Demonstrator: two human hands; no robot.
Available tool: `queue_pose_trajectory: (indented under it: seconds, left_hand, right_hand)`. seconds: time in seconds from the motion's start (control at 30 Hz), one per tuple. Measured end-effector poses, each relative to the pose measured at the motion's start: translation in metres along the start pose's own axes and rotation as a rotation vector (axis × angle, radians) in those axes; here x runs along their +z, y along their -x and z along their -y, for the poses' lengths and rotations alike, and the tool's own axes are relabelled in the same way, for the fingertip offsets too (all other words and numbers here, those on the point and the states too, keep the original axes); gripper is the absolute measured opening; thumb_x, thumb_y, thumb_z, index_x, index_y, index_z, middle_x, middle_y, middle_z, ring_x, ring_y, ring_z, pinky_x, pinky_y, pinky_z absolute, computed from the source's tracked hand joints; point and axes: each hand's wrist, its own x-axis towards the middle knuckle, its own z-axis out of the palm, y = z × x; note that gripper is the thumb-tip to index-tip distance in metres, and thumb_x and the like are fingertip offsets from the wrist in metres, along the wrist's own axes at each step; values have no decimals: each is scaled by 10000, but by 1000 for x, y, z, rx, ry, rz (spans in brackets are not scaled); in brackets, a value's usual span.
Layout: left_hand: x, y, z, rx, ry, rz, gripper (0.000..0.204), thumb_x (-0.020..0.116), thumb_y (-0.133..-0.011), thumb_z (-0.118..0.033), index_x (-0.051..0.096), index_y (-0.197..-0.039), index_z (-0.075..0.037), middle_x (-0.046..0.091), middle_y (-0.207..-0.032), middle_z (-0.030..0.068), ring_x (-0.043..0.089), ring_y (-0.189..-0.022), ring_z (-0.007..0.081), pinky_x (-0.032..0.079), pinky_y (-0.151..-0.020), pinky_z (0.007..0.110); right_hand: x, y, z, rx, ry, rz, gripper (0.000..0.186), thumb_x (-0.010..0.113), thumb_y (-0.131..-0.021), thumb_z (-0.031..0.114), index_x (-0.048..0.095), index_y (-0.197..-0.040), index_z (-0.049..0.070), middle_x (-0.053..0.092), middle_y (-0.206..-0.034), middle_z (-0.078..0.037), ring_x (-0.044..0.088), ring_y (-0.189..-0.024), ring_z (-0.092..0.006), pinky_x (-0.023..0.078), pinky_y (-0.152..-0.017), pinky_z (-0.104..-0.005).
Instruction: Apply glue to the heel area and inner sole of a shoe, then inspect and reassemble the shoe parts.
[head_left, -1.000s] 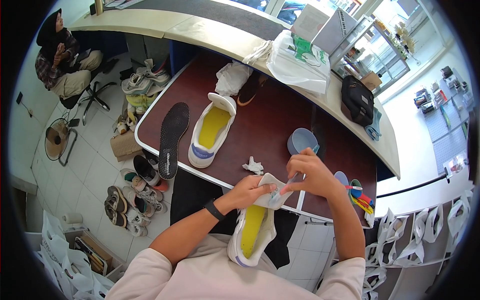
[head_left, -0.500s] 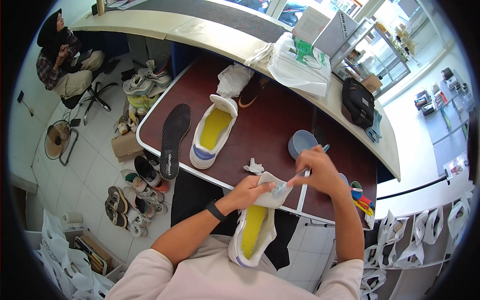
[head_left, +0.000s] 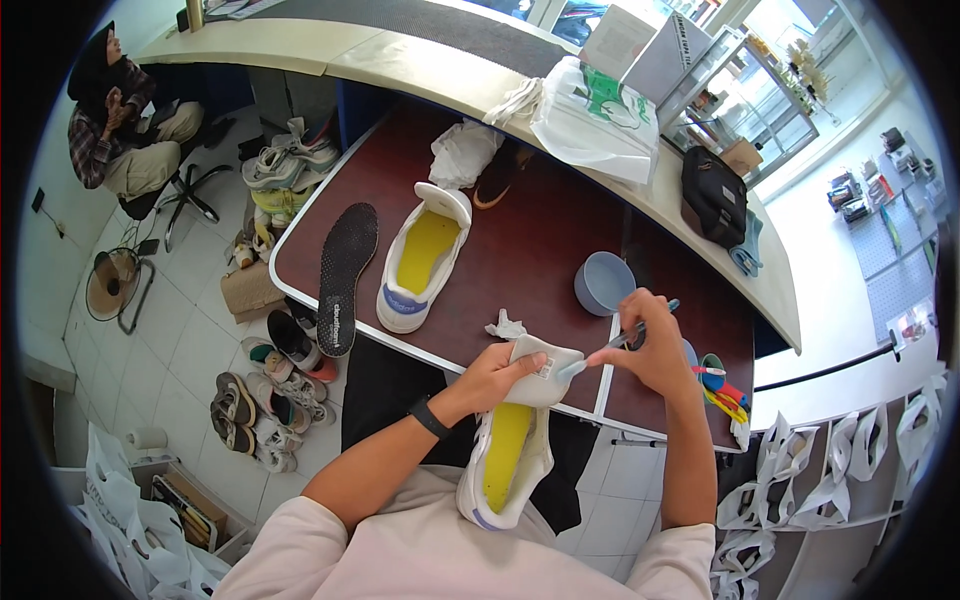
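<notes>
A white shoe [head_left: 541, 470] with a yellow inside rests at my lap, its heel toward me. My left hand [head_left: 498, 374] pinches its white tongue [head_left: 545, 392], thumb on top beside a small printed label. Between the fingers of my right hand [head_left: 655, 345] is a slim brush [head_left: 574, 370] with a grey-blue handle. Its pale head touches the tongue's right edge. Beyond, on the table, stands the matching white shoe [head_left: 402, 314], with a blue heel patch and yellow inside. A black insole [head_left: 345, 270] lies to its left.
A blue-grey bowl [head_left: 604, 284] stands on the dark red table [head_left: 540, 250], with crumpled white tissue [head_left: 506, 325] nearer me. Coloured-handled tools [head_left: 728, 395] lie at the right edge. Several shoes [head_left: 285, 390] cover the floor at left. A person [head_left: 115, 130] sits at far left.
My right hand has shifted slightly right and turned, so the brush shows more clearly against the tongue's edge. My left hand keeps its hold on the tongue.
</notes>
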Motion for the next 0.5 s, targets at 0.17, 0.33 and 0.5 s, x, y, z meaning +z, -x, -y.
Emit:
queue_pose_trajectory:
  seconds: [0.17,0.33,0.5]
  left_hand:
    - [0,2,-3,38,-22,-16,325,550,-987,-301,634,-1104,-9,655,-991,34,615,-900,90,497,-781,247]
    - [0,1,-1,30,-15,-19,341,552,-986,-318,638,-1092,-5,653,-982,30,609,-888,84,495,-769,246]
    - [-1,0,0,51,-57,-31,363,554,-983,-329,634,-1116,-1,663,-971,46,621,-863,101,506,-760,253]
  right_hand:
    - [19,14,-2,-43,-148,-95,584,934,-517,285,463,-809,102,459,-762,-12,419,-724,-179,355,-626,-310]
    - [20,21,-17,191,-465,-320,587,942,-520,280,469,-825,112,499,-803,-14,448,-742,-158,386,-643,-303]
    - [37,28,-24,-126,-287,-79,614,953,-514,188,437,-839,120,467,-790,2,444,-690,-112,369,-583,-230]
